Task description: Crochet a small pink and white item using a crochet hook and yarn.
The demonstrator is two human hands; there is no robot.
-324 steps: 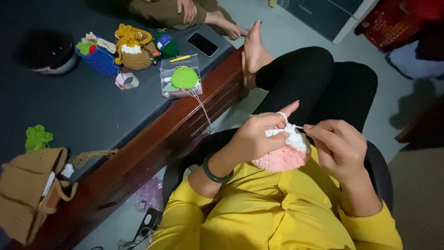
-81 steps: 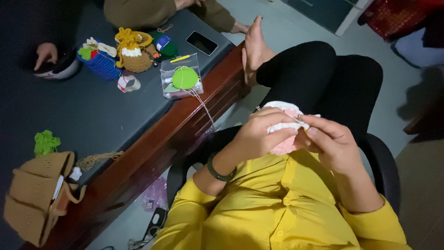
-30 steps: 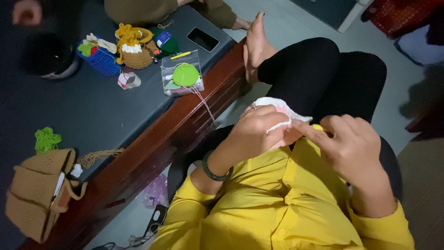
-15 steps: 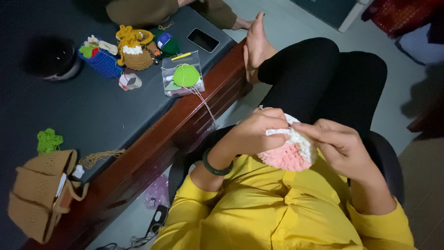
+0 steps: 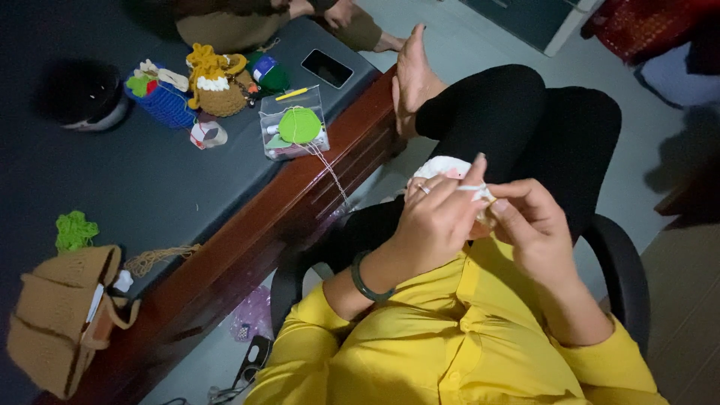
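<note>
- Your left hand had curled over the white-and-pink crochet piece, its grip closed on the work, forefinger raised with the white yarn running over it
- Half a second before, the pink underside of the piece showed plainly below your hands; at this moment the hands had drawn together over it and only the white top edge peeked out above your knuckles, so I judged you were mid-stitch
- Your right hand pinched closed on something slim at the piece's edge (a hook, most likely, though it was too small to tell)
- The piece sat in your lap, above your bent knee, well apart from the desk
- The yarn ran from your hands up to the clear pouch holding a green ball of yarn, near the desk's edge; that strand crossed the gap freely, nothing snagging it
- Further back lay a blue crochet basket, a yellow-topped brown pouch, a phone and a tan crochet bag
- Another person sat beyond the desk, hands clear of yours
</note>
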